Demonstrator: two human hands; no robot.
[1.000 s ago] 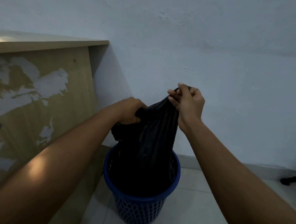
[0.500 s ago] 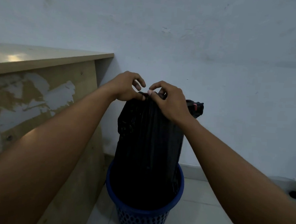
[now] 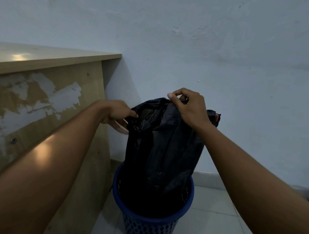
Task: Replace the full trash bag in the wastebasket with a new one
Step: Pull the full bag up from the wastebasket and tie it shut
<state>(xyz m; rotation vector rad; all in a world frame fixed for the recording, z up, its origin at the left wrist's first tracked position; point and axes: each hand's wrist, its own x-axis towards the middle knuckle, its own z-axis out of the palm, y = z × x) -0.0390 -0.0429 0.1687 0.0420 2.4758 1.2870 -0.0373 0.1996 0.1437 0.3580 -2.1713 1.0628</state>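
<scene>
1. Wall (image 3: pixel 189 47): pale bluish-white plaster filling the upper and right frame; scuffed, with small chips and specks.
2. Desk (image 3: pixel 67 57): light wood laminate, left of frame, butted against the wall; soft glare patch on its top at far left.
3. Side panel (image 3: pixel 43 102): laminate peeled in ragged pale patches; screw heads showing.
4. Floor (image 3: pixel 216 218): pale tiles, lower right; low skirting (image 3: pixel 236 180) along the wall foot.
5. Light: dim, cool.

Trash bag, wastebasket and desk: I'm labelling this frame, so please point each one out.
trash bag (image 3: pixel 166 153), head view, on its dark front side above the basket.
wastebasket (image 3: pixel 149 229), head view, on its blue perforated front wall.
desk (image 3: pixel 54 57), head view, on its wooden top surface.
</scene>
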